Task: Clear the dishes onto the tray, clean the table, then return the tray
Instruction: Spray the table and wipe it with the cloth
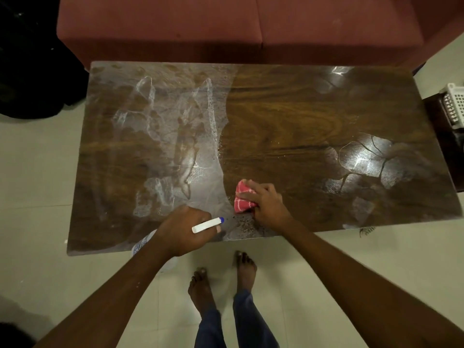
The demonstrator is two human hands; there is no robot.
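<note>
Dark wood-grain laminate, glossy under the room light, covers the bench (288,116), which stands on a pale tiled floor (37,172) in front of a maroon sofa (226,26). White foam (175,126) is smeared in streaks and arcs over the bench's left half, ending in a curved edge near the middle. Thin wet patches (364,156) shine on the right half.

Near the front edge, the right grip (266,204) holds a bunched pink checked cloth (241,200) down on the wood, fingers curled over its top, just right of the foam's edge. The left grip (184,229) is wrapped round a spray bottle (207,225). Its white nozzle with a blue tip points right, toward the cloth. The two grips are near each other but apart, with a speckled wet spot between them.

Most of the bottle's body is hidden under the hand and forearm, and only a strip of its label shows. A white perforated basket (455,106) is cut off by the right border. A black shape (32,71) beside the sofa is too dark to make out. Bare feet (246,270) stand below the bench.
</note>
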